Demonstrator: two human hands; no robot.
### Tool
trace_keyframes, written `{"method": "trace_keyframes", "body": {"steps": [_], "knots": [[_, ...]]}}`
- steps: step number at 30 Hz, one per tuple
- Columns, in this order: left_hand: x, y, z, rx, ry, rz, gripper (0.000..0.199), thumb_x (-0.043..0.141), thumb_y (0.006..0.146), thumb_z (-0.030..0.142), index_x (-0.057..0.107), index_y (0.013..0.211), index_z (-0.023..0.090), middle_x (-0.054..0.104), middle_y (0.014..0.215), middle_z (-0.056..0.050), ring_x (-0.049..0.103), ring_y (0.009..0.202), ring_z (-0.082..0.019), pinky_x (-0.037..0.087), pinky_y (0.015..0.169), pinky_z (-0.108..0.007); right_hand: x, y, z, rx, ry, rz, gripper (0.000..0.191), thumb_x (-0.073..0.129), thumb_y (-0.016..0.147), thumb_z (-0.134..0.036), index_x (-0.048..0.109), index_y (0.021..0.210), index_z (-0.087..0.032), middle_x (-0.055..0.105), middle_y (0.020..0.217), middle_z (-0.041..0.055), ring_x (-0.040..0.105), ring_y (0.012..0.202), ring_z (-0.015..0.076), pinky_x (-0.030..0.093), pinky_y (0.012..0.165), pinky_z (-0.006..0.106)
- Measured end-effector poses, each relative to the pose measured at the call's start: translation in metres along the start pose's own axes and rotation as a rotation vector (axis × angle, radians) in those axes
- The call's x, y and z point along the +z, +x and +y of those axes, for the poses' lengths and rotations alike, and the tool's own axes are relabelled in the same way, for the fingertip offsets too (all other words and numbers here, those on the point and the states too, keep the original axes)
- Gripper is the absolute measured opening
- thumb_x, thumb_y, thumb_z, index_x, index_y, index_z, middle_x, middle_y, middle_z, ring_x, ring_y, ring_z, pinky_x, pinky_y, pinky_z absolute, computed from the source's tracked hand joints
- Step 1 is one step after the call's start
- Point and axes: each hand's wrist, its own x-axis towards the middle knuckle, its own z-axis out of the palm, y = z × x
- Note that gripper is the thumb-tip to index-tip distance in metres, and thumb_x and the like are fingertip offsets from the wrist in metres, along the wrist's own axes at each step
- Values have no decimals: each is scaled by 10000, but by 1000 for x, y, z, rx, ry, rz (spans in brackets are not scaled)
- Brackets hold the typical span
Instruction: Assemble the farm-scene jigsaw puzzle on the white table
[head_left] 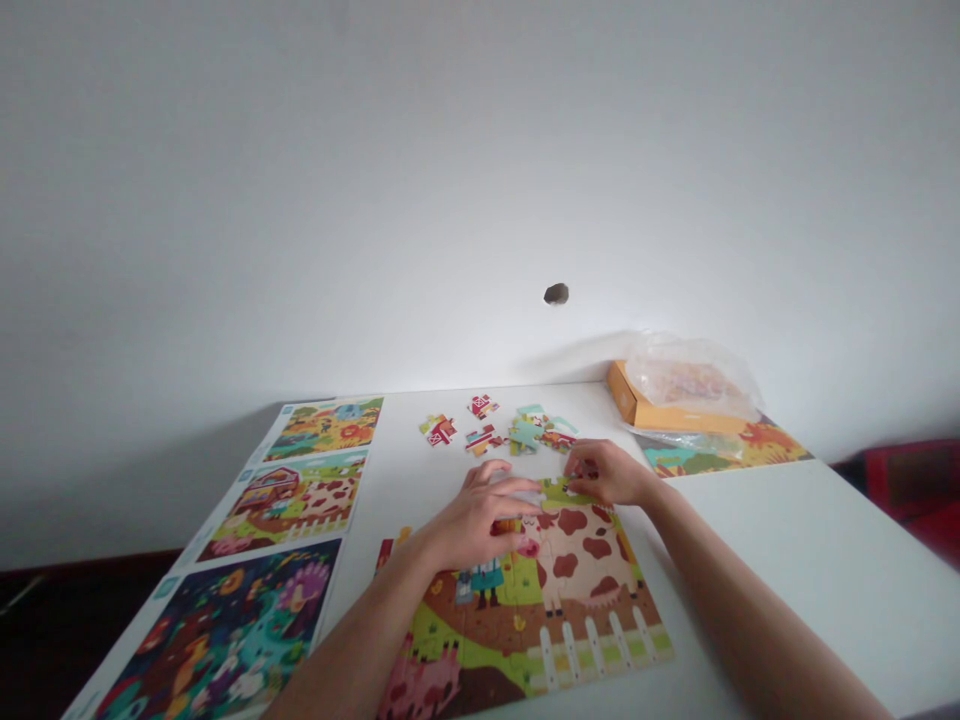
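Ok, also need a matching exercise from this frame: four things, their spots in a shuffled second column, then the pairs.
Things:
1. Left hand
2. Right hand
3. Loose jigsaw pieces
4. Clear plastic bag

Spots:
A. On the orange box
B. On the white table, beyond the cow jigsaw puzzle
C. At the puzzle's top edge, on a green piece
D. Over the puzzle, beside the cow's head

Pairs: 1-D, 2-C, 3-B, 4-A

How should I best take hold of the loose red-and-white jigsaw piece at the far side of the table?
Pinch the red-and-white jigsaw piece by two opposite edges, coming from above: it lies flat and alone on the white table, so fingers meet no neighbour.
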Motion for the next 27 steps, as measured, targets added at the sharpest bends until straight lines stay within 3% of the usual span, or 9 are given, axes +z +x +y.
{"method": "trace_keyframes", "body": {"steps": [3,9,14,20,23,25,27], "knots": [[0,0,0,-3,6,6,368,654,822,358,641,1189,371,563,1344,15,347,1294,-299,279,1082,-494,-1,-1,-6,0,-60,-5,182,708,712,-325,672,840,-200,624,773,12,543,666,135,370,601,228],[1,0,0,-6,1,20,354,673,805,365,664,1158,351,584,1313,-6,359,1279,-312,313,1061,-490,7,-1,-27,23,-187,18,554,783,575,-558,611,991,-235,625,986,35,574,787,182,378,654,262],[-1,0,1,-18,3,0,336,647,830,342,655,1166,357,582,1322,13,360,1280,-298,306,1069,-485,15,7,-32,122,-236,34,590,772,571,-611,592,987,-234,628,1020,44,597,814,198,373,663,270],[-2,1,-1,9,-12,34,298,662,811,341,689,1108,325,614,1287,-14,393,1263,-281,301,1074,-472,0,5,-12,267,-319,92,468,733,657,-604,622,926,-237,671,900,41,610,790,206,321,614,260],[-3,3,-4,-4,-99,154,219,618,831,289,718,1025,261,672,1149,-54,504,1133,-237,364,1022,-415,-7,3,2,280,-337,104,387,708,697,-584,640,853,-238,676,785,26,594,695,182,272,563,251],[-4,3,-8,-81,-185,293,182,561,856,272,716,910,194,688,949,-66,573,927,-192,439,880,-341,-8,3,9,251,-337,120,304,644,777,-528,631,755,-225,652,680,15,564,620,156,255,545,248],[-5,2,-15,-202,-248,423,237,516,868,291,648,727,155,611,727,-29,536,707,-142,428,678,-263,-6,5,13,207,-329,154,315,566,839,-466,597,661,-208,605,594,8,524,558,136,251,537,247]]}}
